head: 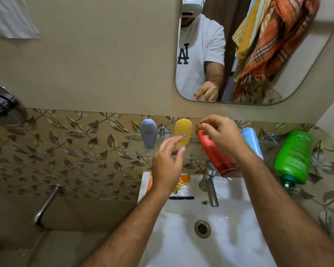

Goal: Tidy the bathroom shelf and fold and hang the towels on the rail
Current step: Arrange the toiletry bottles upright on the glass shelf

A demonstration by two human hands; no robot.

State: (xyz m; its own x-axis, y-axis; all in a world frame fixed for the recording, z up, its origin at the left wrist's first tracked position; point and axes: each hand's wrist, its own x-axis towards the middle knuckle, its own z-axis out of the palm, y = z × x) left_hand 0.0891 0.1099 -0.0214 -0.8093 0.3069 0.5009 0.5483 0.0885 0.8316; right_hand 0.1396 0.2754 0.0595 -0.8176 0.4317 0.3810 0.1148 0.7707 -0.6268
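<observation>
Glass shelf [135, 151]: fixed to the far wall above the sink [229, 237].
Bottles, left to right: grey [148, 133], yellow [183, 132], red [216, 157], blue [252, 141], green [293, 157].
Left hand [167, 164]: fingers loose, grasping nothing, just near of the yellow bottle.
Right hand [220, 135]: fingertips at the red bottle's top; grasp cannot be told.
Towels [274, 41]: seen hanging in the mirror [307, 70].

Even, warm indoor light, moderately bright. Sink basin [191, 253] overexposed, detail washed out. Soft glare on chrome fittings at left. Strong wide-angle bowing toward frame edges. Slight softness overall; shadows faint.
</observation>
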